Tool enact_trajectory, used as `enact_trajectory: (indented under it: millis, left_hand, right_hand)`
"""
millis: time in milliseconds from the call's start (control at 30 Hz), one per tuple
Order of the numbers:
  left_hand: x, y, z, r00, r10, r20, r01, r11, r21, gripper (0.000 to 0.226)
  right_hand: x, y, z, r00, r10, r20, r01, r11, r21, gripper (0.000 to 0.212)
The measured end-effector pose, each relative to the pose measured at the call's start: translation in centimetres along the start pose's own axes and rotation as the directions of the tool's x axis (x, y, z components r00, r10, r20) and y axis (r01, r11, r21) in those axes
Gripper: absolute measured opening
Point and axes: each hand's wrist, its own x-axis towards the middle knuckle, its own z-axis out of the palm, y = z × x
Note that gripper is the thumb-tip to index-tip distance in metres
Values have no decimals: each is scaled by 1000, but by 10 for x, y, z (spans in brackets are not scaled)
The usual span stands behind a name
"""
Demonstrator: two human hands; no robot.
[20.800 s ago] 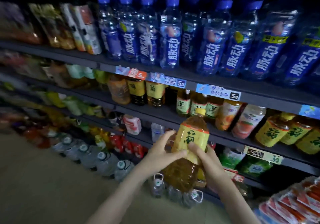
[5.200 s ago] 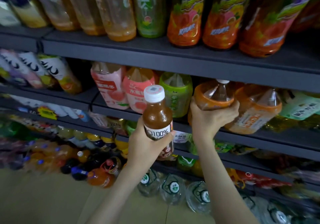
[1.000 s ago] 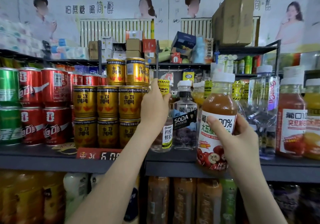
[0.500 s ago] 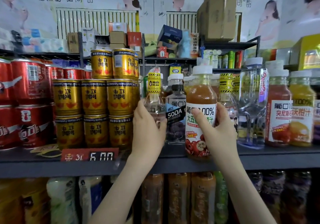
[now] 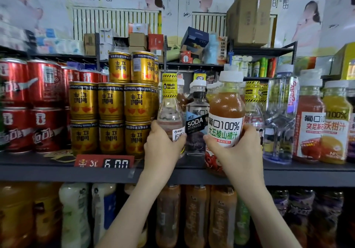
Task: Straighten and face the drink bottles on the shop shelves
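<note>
My right hand grips a brown juice bottle with a white cap and a white and green label, held just in front of the grey top shelf, its label facing me. My left hand grips a clear bottle with a yellow striped neck band, standing at the shelf's front beside the gold cans. Between the two stands a clear soda bottle with a black label.
Stacked gold cans and red cans fill the shelf's left part. A clear water bottle and red and orange juice bottles stand at the right. A red price tag sits on the shelf edge. More bottles line the shelf below.
My left hand has slid down from the clear bottle's neck to its body. My right hand has brought the brown juice bottle closer to the shelf, beside the soda bottle.
</note>
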Motion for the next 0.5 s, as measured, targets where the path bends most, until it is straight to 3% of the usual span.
enact_trajectory:
  millis: [267, 400, 500]
  left_hand:
    - [-9, 2, -89, 988, 53, -146, -82, 977, -199, 52]
    - [-12, -7, -110, 992, 34, -119, -66, 960, -274, 41]
    - [-11, -17, -112, 997, 3, -76, -26, 952, -305, 41]
  right_hand:
    - [-1, -22, 39, 983, -95, 157, 88, 995, 51, 62]
    - [1, -38, 73, 970, -68, 233, 53, 996, 72, 67]
    - [1, -38, 86, 965, -93, 245, 103, 994, -30, 72]
